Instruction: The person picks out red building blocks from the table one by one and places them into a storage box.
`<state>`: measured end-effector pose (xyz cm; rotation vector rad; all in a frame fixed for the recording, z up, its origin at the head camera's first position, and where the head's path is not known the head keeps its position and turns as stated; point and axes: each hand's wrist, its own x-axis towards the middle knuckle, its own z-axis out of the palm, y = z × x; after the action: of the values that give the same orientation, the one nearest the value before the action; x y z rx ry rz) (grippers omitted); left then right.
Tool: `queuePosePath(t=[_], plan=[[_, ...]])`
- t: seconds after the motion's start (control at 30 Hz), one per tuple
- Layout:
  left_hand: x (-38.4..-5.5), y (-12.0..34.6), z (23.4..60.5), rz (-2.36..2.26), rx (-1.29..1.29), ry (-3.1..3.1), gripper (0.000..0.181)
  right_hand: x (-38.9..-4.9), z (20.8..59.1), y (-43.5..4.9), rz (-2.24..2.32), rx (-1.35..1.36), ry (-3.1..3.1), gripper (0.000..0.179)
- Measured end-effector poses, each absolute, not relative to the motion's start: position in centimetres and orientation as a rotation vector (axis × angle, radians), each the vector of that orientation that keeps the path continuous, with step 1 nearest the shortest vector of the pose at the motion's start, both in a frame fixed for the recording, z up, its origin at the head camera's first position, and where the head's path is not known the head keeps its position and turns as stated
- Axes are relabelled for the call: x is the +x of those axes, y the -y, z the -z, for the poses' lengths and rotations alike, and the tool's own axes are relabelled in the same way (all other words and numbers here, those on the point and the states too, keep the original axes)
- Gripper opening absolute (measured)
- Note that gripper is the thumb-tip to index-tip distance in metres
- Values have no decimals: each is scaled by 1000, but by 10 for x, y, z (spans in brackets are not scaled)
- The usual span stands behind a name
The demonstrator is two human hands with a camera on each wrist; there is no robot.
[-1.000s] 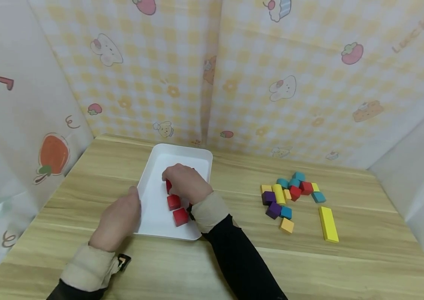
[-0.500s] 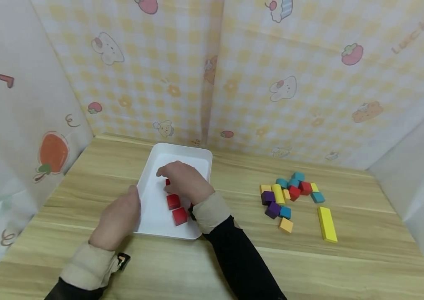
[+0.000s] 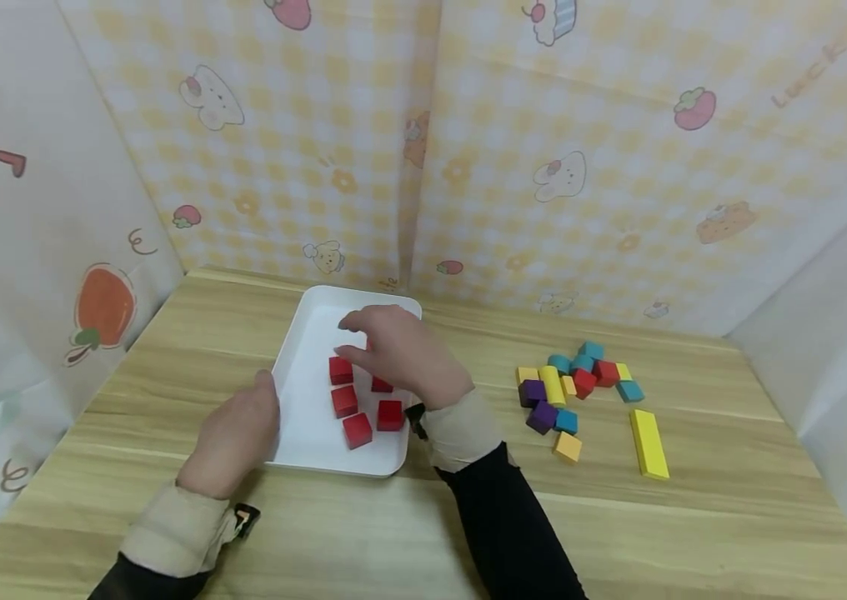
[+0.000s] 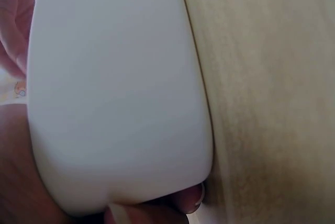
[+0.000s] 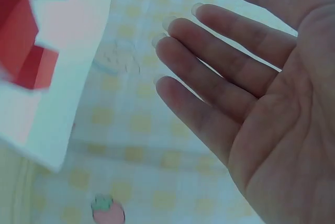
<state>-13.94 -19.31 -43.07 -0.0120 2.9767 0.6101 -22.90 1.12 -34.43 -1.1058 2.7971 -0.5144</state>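
Note:
A white tray (image 3: 303, 450) lies on the wooden table with several red blocks (image 3: 357, 432) in two rough rows inside. At its left side my left hand (image 3: 232, 437) grips the edge; in the left wrist view fingertips (image 4: 149, 213) curl around the tray wall (image 4: 120, 88). Over the tray's right half hovers my right hand (image 3: 404, 350), its thumb and fingers spread apart with nothing between them. The right wrist view shows that palm (image 5: 298, 130) bare and its fingers extended, apart from the red blocks (image 5: 39, 67). Part of the right row is hidden under this hand.
To the right of the tray sits a loose cluster of blocks: purple cubes (image 3: 541, 417), teal pieces (image 3: 592, 351), red cubes (image 3: 606, 373) and a yellow cylinder (image 3: 552, 387). A long yellow block (image 3: 649, 444) lies further right. A patterned cloth (image 3: 513, 192) hangs behind the table.
My right hand has shifted right, away from the upper left red block, and its fingers have spread. More red blocks now show. The left hand stays at the tray's edge.

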Motion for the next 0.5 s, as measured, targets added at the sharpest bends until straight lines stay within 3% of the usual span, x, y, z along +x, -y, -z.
queuePosePath(t=[0.5], plan=[[-140,193,432,-607,2,-2990,9,-215,349,-93,439,-964,-2972,32]])
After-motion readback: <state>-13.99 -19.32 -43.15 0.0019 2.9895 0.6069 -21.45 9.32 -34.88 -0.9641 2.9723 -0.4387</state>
